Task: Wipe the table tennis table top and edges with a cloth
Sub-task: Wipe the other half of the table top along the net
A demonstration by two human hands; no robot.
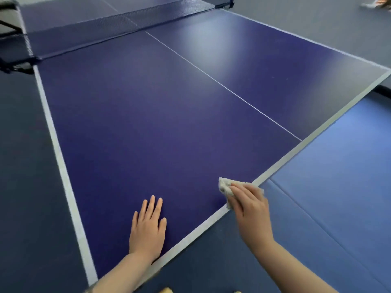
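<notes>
My right hand (250, 205) grip: fingers curled over crumpled cloth (225, 187), pressing it on surface (148, 127) right at near white edge, so stripe gets wiped too. Left hand (148, 227) beside it, fingers spread flat, bracing my lean. Net (118, 20) far ahead.

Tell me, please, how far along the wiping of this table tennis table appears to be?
Done: cannot tell; the table top shows no wipe marks. In hand: the right hand presses the cloth on the near white edge; the left hand rests flat on the top. Left: apparently the other edges.
</notes>
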